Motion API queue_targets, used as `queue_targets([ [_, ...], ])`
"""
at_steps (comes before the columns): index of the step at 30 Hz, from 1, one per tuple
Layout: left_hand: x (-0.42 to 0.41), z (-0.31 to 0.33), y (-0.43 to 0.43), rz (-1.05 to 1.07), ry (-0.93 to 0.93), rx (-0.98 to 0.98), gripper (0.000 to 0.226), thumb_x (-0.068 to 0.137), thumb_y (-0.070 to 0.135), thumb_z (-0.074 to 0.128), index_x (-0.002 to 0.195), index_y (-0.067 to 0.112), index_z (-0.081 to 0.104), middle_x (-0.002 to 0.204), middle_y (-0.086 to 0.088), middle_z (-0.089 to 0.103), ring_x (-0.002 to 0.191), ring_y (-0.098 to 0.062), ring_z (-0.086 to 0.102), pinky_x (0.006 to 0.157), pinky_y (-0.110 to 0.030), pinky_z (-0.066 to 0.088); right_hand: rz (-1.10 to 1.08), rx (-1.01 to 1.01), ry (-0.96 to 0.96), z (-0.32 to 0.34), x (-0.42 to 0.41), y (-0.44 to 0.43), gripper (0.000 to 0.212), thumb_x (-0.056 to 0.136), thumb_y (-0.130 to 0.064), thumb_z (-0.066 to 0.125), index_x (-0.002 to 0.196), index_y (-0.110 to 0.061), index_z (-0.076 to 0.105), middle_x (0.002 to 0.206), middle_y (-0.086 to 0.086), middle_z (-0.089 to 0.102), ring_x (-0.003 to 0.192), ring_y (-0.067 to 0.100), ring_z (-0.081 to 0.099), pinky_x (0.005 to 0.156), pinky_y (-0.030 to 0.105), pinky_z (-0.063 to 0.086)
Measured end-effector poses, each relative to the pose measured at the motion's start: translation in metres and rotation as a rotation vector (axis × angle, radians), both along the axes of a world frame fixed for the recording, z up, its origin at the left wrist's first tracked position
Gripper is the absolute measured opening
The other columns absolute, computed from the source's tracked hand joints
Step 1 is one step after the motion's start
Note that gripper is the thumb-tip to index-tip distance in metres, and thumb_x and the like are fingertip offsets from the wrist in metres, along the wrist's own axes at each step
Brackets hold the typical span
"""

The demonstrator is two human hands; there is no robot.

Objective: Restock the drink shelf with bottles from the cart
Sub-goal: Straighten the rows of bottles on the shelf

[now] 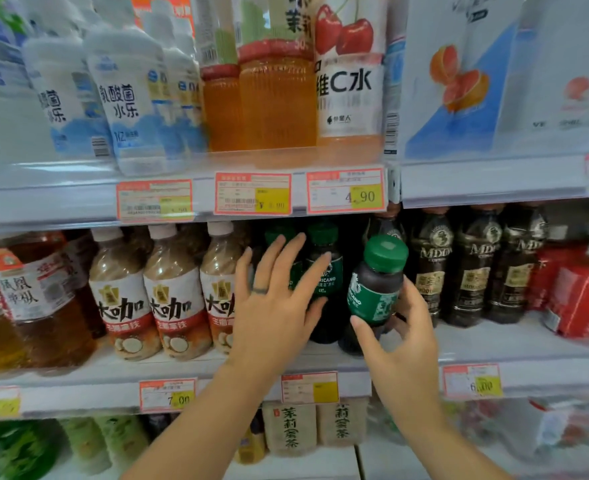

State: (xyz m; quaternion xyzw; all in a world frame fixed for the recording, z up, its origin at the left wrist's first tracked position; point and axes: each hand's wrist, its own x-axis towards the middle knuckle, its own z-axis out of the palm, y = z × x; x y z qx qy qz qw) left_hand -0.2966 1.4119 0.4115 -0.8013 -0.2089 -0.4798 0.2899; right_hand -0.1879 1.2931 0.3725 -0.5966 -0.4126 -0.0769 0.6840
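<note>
My right hand [402, 336] grips a small dark coffee bottle [376, 282] with a green cap and green label, tilted to the left in front of the middle shelf [334, 362]. My left hand [275, 299], with a ring on one finger, has straight spread fingers that touch the green-capped bottles [322, 271] standing in the shelf's middle row. The held bottle hangs just right of that row, above the shelf's front edge. The cart is out of view.
Milk-coffee bottles [175, 296] stand left of the green-capped row, dark black-capped bottles [469, 268] to its right, red packs [584, 292] farther right. The upper shelf [251, 168] holds white and orange drinks. Price tags [345, 192] line the shelf edges. Tea bottles [289, 427] fill the shelf below.
</note>
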Motion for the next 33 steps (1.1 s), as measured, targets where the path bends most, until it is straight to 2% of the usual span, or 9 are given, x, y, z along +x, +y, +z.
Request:
queue_targets([
  [2, 0.008, 0.0, 0.002, 0.063, 0.098, -0.004, 0.071, 0.077, 0.048, 0.068, 0.139, 0.03, 0.039, 0.149, -0.011, 0.026, 0.138, -0.033, 0.025, 0.108, -0.064, 0.011, 0.013, 0.065, 0.01, 0.002, 0.001, -0.005, 0.072, 0.076, -0.016, 0.073, 0.128, -0.047, 0.035, 0.129, -0.016, 0.05, 0.118, 0.0, 0.05, 0.097, 0.022, 0.046],
  [4, 0.013, 0.002, 0.004, 0.116, 0.155, -0.017, 0.083, 0.072, 0.054, 0.069, 0.143, 0.033, 0.032, 0.152, -0.012, 0.019, 0.14, -0.034, 0.018, 0.105, -0.068, 0.005, 0.025, 0.104, 0.014, 0.006, 0.006, -0.008, 0.075, 0.075, -0.014, 0.073, 0.124, -0.053, 0.033, 0.126, -0.021, 0.049, 0.114, -0.002, 0.052, 0.092, 0.013, 0.045],
  [9, 0.016, 0.004, 0.006, 0.146, 0.181, -0.001, 0.088, 0.068, 0.059, 0.07, 0.142, 0.032, 0.032, 0.151, -0.012, 0.022, 0.139, -0.035, 0.018, 0.102, -0.071, 0.002, 0.015, 0.108, 0.008, 0.007, 0.014, -0.014, 0.082, 0.075, -0.014, 0.074, 0.117, -0.07, 0.031, 0.127, -0.019, 0.051, 0.116, 0.004, 0.053, 0.093, 0.016, 0.045],
  [15, 0.021, 0.006, 0.008, 0.175, 0.199, 0.013, 0.088, 0.065, 0.059, 0.072, 0.14, 0.029, 0.037, 0.148, -0.014, 0.028, 0.138, -0.034, 0.022, 0.103, -0.071, 0.001, 0.024, 0.097, 0.003, 0.006, 0.015, -0.018, 0.079, 0.075, -0.011, 0.074, 0.117, -0.063, 0.033, 0.127, -0.023, 0.049, 0.116, -0.006, 0.049, 0.093, 0.01, 0.042],
  [18, 0.023, 0.008, 0.01, 0.204, 0.216, 0.016, 0.088, 0.064, 0.058, 0.073, 0.139, 0.027, 0.04, 0.147, -0.015, 0.03, 0.138, -0.033, 0.021, 0.102, -0.072, 0.0, 0.028, 0.074, -0.001, 0.007, 0.014, -0.017, 0.079, 0.075, -0.011, 0.074, 0.117, -0.064, 0.033, 0.127, -0.02, 0.05, 0.116, -0.005, 0.049, 0.092, 0.009, 0.042],
  [23, 0.029, 0.011, 0.011, 0.23, 0.209, -0.002, 0.087, 0.059, 0.055, 0.077, 0.134, 0.026, 0.046, 0.144, -0.015, 0.039, 0.137, -0.032, 0.022, 0.102, -0.07, -0.004, 0.055, 0.059, 0.004, 0.006, 0.012, -0.015, 0.073, 0.075, -0.011, 0.074, 0.124, -0.05, 0.035, 0.128, -0.01, 0.053, 0.118, 0.003, 0.051, 0.094, 0.016, 0.045],
  [27, 0.032, 0.013, 0.009, 0.227, 0.215, -0.026, 0.085, 0.061, 0.054, 0.076, 0.135, 0.026, 0.045, 0.145, -0.015, 0.036, 0.138, -0.032, 0.02, 0.102, -0.071, -0.003, 0.082, 0.032, -0.004, 0.007, 0.009, -0.011, 0.071, 0.076, -0.012, 0.073, 0.125, -0.048, 0.037, 0.128, -0.016, 0.052, 0.119, 0.004, 0.051, 0.097, 0.027, 0.047],
  [30, 0.018, 0.012, 0.008, 0.188, 0.149, -0.007, 0.077, 0.067, 0.052, 0.072, 0.135, 0.027, 0.045, 0.146, -0.011, 0.031, 0.138, -0.033, 0.021, 0.105, -0.07, 0.0, 0.105, -0.002, 0.014, 0.009, 0.007, -0.006, 0.07, 0.076, -0.014, 0.074, 0.13, -0.043, 0.039, 0.129, -0.02, 0.051, 0.121, 0.004, 0.049, 0.1, 0.038, 0.046],
  [33, -0.004, 0.012, 0.012, 0.199, 0.058, -0.011, 0.068, 0.074, 0.051, 0.067, 0.133, 0.025, 0.046, 0.142, -0.013, 0.041, 0.135, -0.033, 0.027, 0.106, -0.067, 0.002, 0.106, -0.046, -0.032, 0.014, 0.002, 0.007, 0.068, 0.078, -0.02, 0.073, 0.134, -0.037, 0.039, 0.131, -0.017, 0.05, 0.122, 0.006, 0.049, 0.099, 0.04, 0.046],
])
